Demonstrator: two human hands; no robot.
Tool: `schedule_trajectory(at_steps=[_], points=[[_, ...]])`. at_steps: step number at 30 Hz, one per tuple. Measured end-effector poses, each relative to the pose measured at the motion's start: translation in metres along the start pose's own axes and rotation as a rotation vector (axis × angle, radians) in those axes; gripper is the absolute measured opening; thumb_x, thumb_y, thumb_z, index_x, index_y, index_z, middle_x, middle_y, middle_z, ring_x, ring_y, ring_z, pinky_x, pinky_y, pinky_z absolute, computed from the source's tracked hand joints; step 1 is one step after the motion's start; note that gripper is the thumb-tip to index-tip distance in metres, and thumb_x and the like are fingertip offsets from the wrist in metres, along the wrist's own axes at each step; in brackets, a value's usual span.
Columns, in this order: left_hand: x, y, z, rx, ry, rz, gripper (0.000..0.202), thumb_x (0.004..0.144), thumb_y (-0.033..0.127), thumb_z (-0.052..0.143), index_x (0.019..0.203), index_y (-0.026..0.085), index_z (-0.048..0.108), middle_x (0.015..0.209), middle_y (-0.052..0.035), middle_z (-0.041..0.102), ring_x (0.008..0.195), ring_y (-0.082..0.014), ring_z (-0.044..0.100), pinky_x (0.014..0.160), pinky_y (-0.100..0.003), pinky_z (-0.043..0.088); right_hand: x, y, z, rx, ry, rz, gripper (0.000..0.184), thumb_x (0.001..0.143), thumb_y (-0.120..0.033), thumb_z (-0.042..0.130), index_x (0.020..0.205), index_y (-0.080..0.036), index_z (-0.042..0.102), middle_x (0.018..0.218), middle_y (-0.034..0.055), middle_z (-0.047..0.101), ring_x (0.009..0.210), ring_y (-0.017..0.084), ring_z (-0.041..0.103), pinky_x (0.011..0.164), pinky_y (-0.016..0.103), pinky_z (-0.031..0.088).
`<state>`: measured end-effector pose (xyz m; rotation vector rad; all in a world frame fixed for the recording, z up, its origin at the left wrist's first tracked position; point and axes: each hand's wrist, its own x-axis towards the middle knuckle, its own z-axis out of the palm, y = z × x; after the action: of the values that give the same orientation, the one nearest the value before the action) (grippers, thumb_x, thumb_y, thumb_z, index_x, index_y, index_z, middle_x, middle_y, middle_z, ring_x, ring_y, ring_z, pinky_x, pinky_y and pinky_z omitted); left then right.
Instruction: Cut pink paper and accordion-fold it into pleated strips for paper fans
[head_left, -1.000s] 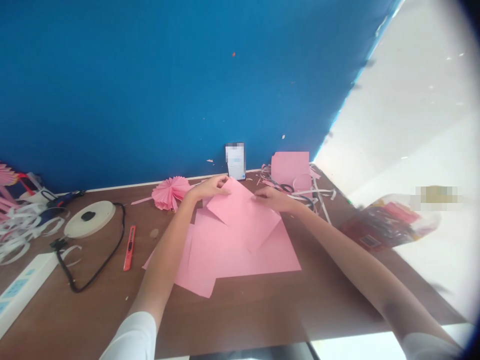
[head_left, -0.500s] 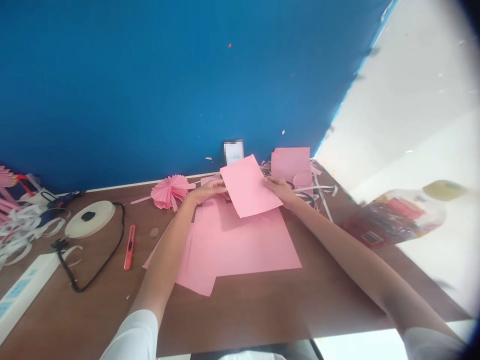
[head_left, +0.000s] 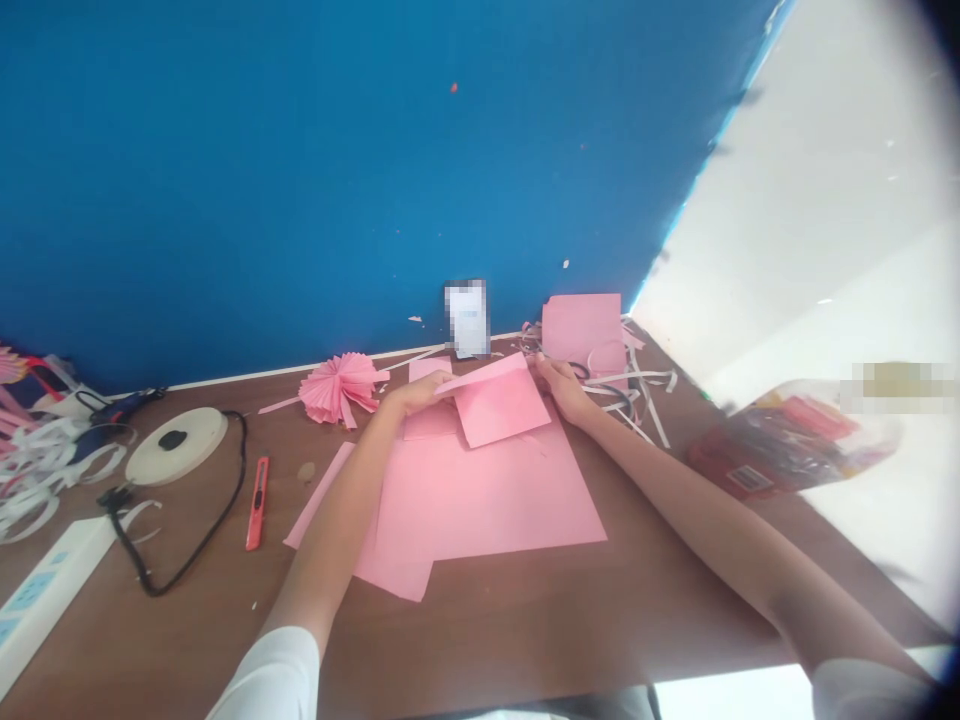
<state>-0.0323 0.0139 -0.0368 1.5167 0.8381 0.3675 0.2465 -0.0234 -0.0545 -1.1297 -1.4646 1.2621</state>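
- the folded pink paper sheet (head_left: 499, 412) lies between both hands, at the far edge of the pile, with its upper flap lifted along the far side.
- the left hand (head_left: 416, 393) holds the sheet's left end in a narrow pinch, thumb and fingers close together.
- the right hand (head_left: 559, 388) is at the sheet's right corner, its fingers close around that corner; i cannot tell whether it grips or only presses.
- beneath them lie a large pink paper sheet (head_left: 480, 495) and a small pink paper piece (head_left: 429, 425), left of the folded sheet.
- a pink paper offcut (head_left: 397, 578) sticks out at the near left, and a narrow pink paper strip (head_left: 319, 492) lies beside it.
- one pink pleated paper rosette (head_left: 337, 388) sits finished-looking at the far left, just beyond the left hand; no pleats show on the loose sheets.
- a separate pink paper sheet (head_left: 581, 330) stands at the far right against the blue wall (head_left: 300, 180).
- that makes six loose pink pieces and one rosette.
- white paper strips (head_left: 637, 385) and black-handled scissors (head_left: 574, 370) lie around the far right sheet.
- one red craft knife (head_left: 257, 503) lies left of the pile on the brown wooden table (head_left: 487, 630).
- further left are a round white device (head_left: 176, 445) with a black cord (head_left: 180, 570) and a white power strip (head_left: 49, 610).
- a clear plastic bag (head_left: 787, 445) of red goods sits off the table's right side.
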Motion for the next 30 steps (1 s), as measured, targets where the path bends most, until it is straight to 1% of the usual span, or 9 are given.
schedule_trajectory(at_steps=[4,7,10,13,16,21,25,28,30], points=[[-0.008,0.003,-0.012,0.036,-0.025,-0.044,0.04,0.075,0.045,0.072,0.098,0.013,0.068,0.089,-0.0093,0.07,0.083,-0.0201,0.065,0.086,-0.038,0.05,0.0,0.001,0.004,0.077,0.05,-0.078,0.045,0.072,-0.061,0.068,0.087,-0.019,0.063,0.074,0.0004,0.063,0.067,0.014,0.056,0.061,0.026,0.044],[-0.016,0.014,-0.021,0.034,-0.057,0.062,0.05,0.07,0.04,0.078,0.109,0.013,0.065,0.099,-0.0128,0.07,0.097,-0.0237,0.064,0.092,-0.04,0.048,0.001,-0.001,0.008,0.155,0.106,-0.047,0.039,0.07,-0.051,0.072,0.087,-0.017,0.065,0.077,0.0013,0.066,0.065,0.014,0.057,0.06,0.026,0.045],[-0.028,0.031,-0.029,-0.087,0.051,0.217,0.07,0.071,0.046,0.076,0.131,0.017,0.053,0.122,-0.0163,0.063,0.114,-0.0273,0.059,0.096,-0.04,0.046,0.0,-0.009,0.012,0.226,0.08,0.013,0.035,0.067,-0.046,0.075,0.085,-0.017,0.067,0.079,0.0025,0.068,0.065,0.015,0.06,0.06,0.027,0.046],[-0.04,0.046,-0.035,-0.172,0.118,0.254,0.074,0.08,0.059,0.062,0.138,0.017,0.046,0.137,-0.02,0.052,0.12,-0.0297,0.055,0.093,-0.039,0.048,-0.004,-0.018,0.016,0.179,-0.038,0.071,0.032,0.065,-0.042,0.076,0.082,-0.015,0.07,0.076,0.0033,0.068,0.064,0.015,0.06,0.059,0.027,0.046],[-0.044,0.055,-0.034,-0.099,0.143,0.21,0.069,0.083,0.056,0.061,0.137,0.017,0.046,0.136,-0.02,0.053,0.119,-0.0277,0.056,0.094,-0.039,0.048,-0.009,-0.024,0.022,0.093,-0.112,0.105,0.03,0.066,-0.041,0.075,0.083,-0.015,0.072,0.071,0.0027,0.067,0.057,0.013,0.055,0.052,0.025,0.042],[-0.036,0.055,-0.023,0.107,0.127,0.088,0.067,0.07,0.041,0.078,0.129,0.018,0.055,0.122,-0.0139,0.064,0.106,-0.026,0.063,0.085,-0.035,0.052,-0.013,-0.026,0.03,-0.002,-0.174,0.065,0.037,0.069,-0.051,0.072,0.076,-0.015,0.069,0.057,-0.0024,0.057,0.046,0.008,0.041,0.045,0.023,0.03],[-0.029,0.045,-0.022,0.163,0.139,-0.021,0.06,0.065,0.037,0.081,0.119,0.017,0.062,0.105,-0.0094,0.071,0.091,-0.0244,0.068,0.074,-0.032,0.055,-0.012,-0.027,0.03,0.009,-0.133,0.065,0.058,0.083,-0.069,0.047,0.07,-0.015,0.063,0.055,0.0004,0.056,0.048,0.01,0.046,0.047,0.024,0.033],[-0.028,0.036,-0.025,0.151,0.022,-0.101,0.055,0.063,0.035,0.082,0.113,0.017,0.066,0.101,-0.0086,0.073,0.088,-0.0233,0.069,0.072,-0.031,0.056,-0.01,-0.027,0.028,-0.091,-0.065,0.064,0.067,0.091,-0.068,0.026,0.079,-0.015,0.064,0.055,0.0026,0.057,0.046,0.012,0.048,0.048,0.025,0.035],[-0.029,0.032,-0.027,0.159,-0.121,-0.172,0.05,0.062,0.034,0.082,0.107,0.017,0.07,0.095,-0.0078,0.074,0.082,-0.0231,0.07,0.07,-0.031,0.056,-0.011,-0.026,0.029,-0.348,-0.062,-0.014,0.055,0.093,-0.059,0.033,0.077,-0.015,0.063,0.061,0.0043,0.061,0.053,0.013,0.052,0.052,0.025,0.035]])
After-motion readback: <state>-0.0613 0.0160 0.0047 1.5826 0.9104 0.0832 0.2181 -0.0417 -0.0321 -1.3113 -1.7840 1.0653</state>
